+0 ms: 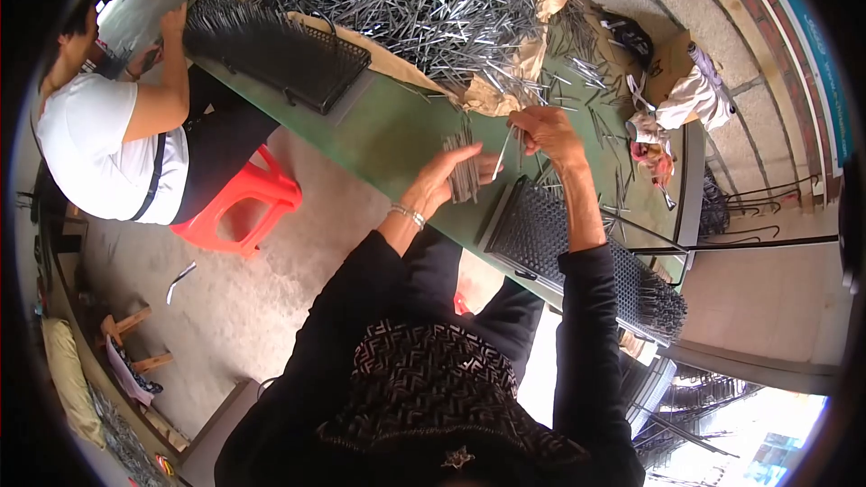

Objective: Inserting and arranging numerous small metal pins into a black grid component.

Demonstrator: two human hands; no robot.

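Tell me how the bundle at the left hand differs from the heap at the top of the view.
Size: the bundle is a handful, while the heap is far larger.
Arrangement: the bundle's pieces lie roughly side by side; the heap's point every which way.
Support: the left hand holds the bundle, whereas the heap lies on brown paper.
Shared: both consist of thin, greyish pieces.

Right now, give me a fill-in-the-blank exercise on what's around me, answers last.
Unlike the right hand, the left hand, holding a bundle of strips, has a ____ at its wrist.
The worktable top is coloured ____.
The heap of strips lies on brown ____.
The stool by the co-worker is coloured ____.
Missing words: bracelet; green; paper; red.
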